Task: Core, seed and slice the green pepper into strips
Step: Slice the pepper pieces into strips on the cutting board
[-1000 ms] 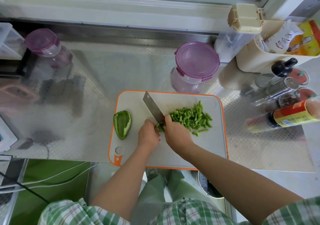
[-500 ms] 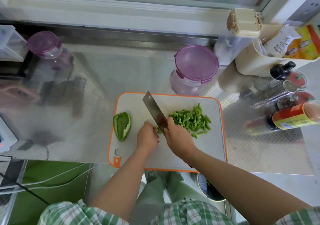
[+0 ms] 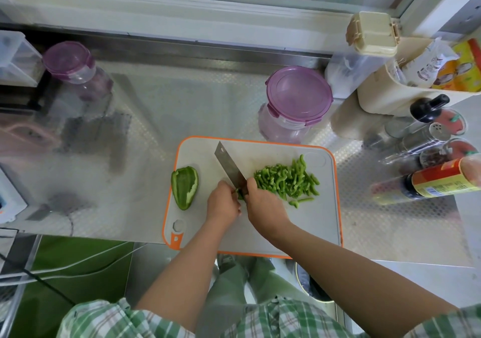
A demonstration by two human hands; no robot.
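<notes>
On a grey cutting board with an orange rim lies a hollow green pepper half at the left, cut side up. A heap of green pepper strips sits at the board's right. My right hand grips the handle of a cleaver, whose blade points away to the left. My left hand, fingers curled, holds down a small green pepper piece right beside the blade; most of that piece is hidden.
A purple-lidded container stands just behind the board. Another purple-lidded jar is at the far left. Sauce bottles and shakers crowd the right side, with a cream bin behind them. The steel counter's front edge runs under the board.
The cleaver blade has shifted slightly left along the small pepper piece, and my left hand has edged back with it. The strip heap and the pepper half stay put.
</notes>
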